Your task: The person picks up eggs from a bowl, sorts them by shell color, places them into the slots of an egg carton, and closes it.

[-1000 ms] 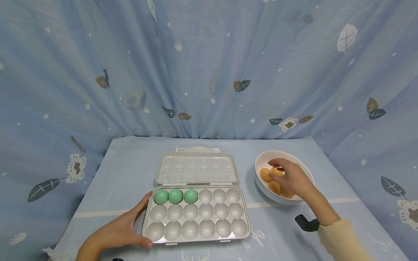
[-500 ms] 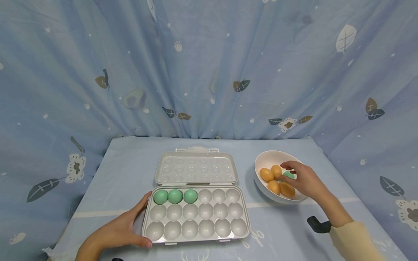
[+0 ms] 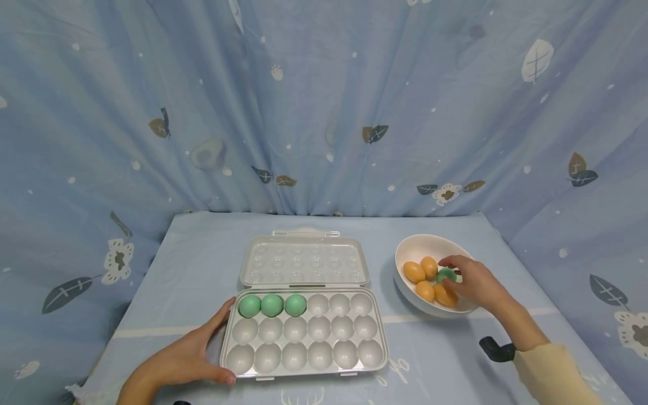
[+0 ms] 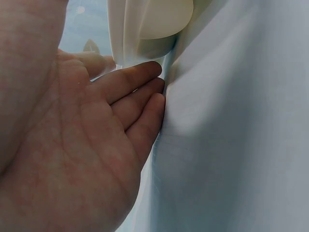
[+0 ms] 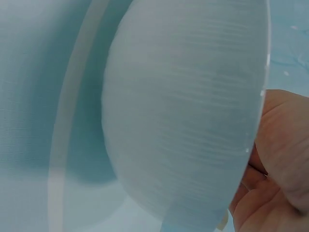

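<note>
Since the frame of one second ago, the right hand (image 3: pixel 476 282) has moved from above the orange eggs to the bowl's right side; box and left hand show no appreciable shift.

Right fingers: curled about a smooth, matte green egg-shaped piece (image 3: pixel 445 275), thumb on the near side, forefinger on the far. Whether they pinch it, I cannot tell; the bowl wall hides much of them in the right wrist view. The piece lies inside the deep, round, white bowl (image 3: pixel 411 246), beside four smooth orange egg-shaped pieces (image 3: pixel 414 273).

Handling, in my judgement: light, rigid, rather slippery, prone to roll. Material unconfirmed; treat as fragile. Hold it at the widest girth, thumb opposing two fingers, without squeezing.

Left hand (image 3: pixel 184 355): fingers extended, thumb spread, against the left end of a pale, rectangular plastic egg box (image 3: pixel 320 355), hinged lid laid back. Three matching green pieces (image 3: pixel 272 304) occupy its far row. Bowl and box stand on the cloth-covered bench (image 3: pixel 202 275).
</note>
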The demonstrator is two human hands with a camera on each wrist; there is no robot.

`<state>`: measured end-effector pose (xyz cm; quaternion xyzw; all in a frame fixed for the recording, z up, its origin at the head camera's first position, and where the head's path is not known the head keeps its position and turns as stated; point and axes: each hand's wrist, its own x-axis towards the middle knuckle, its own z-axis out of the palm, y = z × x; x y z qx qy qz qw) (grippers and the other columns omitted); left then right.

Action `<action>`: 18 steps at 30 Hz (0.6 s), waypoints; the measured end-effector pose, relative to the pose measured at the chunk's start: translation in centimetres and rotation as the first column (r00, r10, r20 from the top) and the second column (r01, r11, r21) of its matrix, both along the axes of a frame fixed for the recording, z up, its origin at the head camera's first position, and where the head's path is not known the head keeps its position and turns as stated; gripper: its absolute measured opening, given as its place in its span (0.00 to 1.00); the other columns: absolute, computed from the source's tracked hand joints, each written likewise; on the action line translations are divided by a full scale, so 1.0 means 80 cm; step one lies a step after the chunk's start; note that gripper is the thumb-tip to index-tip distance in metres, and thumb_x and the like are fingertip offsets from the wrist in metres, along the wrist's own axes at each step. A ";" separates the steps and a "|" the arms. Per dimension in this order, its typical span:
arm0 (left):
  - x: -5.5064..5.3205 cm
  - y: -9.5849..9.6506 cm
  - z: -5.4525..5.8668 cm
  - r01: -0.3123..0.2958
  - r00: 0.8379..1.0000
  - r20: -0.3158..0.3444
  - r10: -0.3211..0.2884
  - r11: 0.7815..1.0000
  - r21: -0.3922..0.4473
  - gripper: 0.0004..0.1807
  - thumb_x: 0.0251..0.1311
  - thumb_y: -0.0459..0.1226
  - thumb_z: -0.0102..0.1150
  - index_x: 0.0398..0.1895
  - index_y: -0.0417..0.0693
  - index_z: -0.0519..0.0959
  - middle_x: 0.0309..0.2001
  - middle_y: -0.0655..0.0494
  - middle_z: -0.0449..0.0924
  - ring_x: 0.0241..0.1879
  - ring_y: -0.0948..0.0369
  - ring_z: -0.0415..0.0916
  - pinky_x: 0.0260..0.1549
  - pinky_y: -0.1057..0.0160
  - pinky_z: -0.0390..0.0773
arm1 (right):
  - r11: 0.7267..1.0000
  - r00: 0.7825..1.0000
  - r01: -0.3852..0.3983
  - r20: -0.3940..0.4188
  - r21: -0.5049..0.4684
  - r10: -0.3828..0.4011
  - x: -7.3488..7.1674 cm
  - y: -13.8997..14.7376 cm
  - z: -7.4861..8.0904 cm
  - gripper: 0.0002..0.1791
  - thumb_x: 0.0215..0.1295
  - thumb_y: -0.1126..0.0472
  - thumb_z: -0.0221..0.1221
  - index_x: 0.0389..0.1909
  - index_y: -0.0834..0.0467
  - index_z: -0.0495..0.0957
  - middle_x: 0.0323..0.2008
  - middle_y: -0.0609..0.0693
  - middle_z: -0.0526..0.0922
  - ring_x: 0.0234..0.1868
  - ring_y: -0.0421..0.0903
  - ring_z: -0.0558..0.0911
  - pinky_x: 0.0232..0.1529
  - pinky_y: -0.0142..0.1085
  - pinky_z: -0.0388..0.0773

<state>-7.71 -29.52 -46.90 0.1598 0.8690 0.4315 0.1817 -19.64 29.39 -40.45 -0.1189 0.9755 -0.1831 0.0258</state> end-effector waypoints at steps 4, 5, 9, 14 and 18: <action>0.001 0.000 0.000 0.004 1.000 -0.017 -0.004 1.000 0.001 0.72 0.48 0.48 0.83 0.85 0.63 0.35 0.81 0.43 0.53 0.77 0.45 0.52 0.64 0.71 0.64 | 1.000 1.000 -0.002 0.015 0.011 0.002 -0.003 0.002 -0.006 0.22 0.65 0.66 0.68 0.58 0.66 0.79 0.57 0.65 0.82 0.55 0.65 0.80 0.54 0.59 0.80; 0.001 -0.001 -0.001 0.007 1.000 -0.028 -0.007 1.000 0.001 0.72 0.48 0.48 0.83 0.85 0.62 0.36 0.81 0.43 0.53 0.77 0.46 0.53 0.64 0.71 0.64 | 1.000 1.000 -0.002 0.015 0.016 0.002 -0.004 0.002 -0.007 0.22 0.65 0.66 0.68 0.58 0.66 0.79 0.57 0.65 0.82 0.55 0.64 0.80 0.54 0.59 0.80; 0.001 -0.001 -0.001 0.011 0.999 -0.039 -0.011 1.000 -0.001 0.72 0.48 0.49 0.83 0.85 0.63 0.36 0.81 0.44 0.53 0.77 0.52 0.53 0.64 0.72 0.64 | 0.999 1.000 -0.016 0.011 0.031 0.015 -0.007 0.004 -0.011 0.21 0.64 0.69 0.67 0.57 0.67 0.79 0.56 0.65 0.82 0.52 0.62 0.81 0.54 0.59 0.80; 0.000 -0.001 -0.001 0.012 0.999 -0.034 -0.011 1.000 0.008 0.73 0.47 0.48 0.83 0.85 0.63 0.36 0.81 0.44 0.53 0.77 0.53 0.53 0.64 0.72 0.63 | 0.998 0.999 -0.032 0.016 0.049 0.031 -0.011 0.004 -0.013 0.20 0.63 0.70 0.67 0.56 0.68 0.80 0.55 0.65 0.82 0.51 0.61 0.81 0.54 0.58 0.81; 0.002 -0.001 -0.002 0.015 0.999 -0.041 -0.015 1.000 0.018 0.72 0.49 0.48 0.82 0.85 0.63 0.36 0.81 0.43 0.53 0.77 0.55 0.53 0.63 0.73 0.63 | 0.998 0.999 -0.029 0.030 0.057 0.027 -0.014 0.003 -0.012 0.20 0.64 0.70 0.66 0.57 0.68 0.80 0.54 0.64 0.83 0.51 0.60 0.81 0.55 0.58 0.80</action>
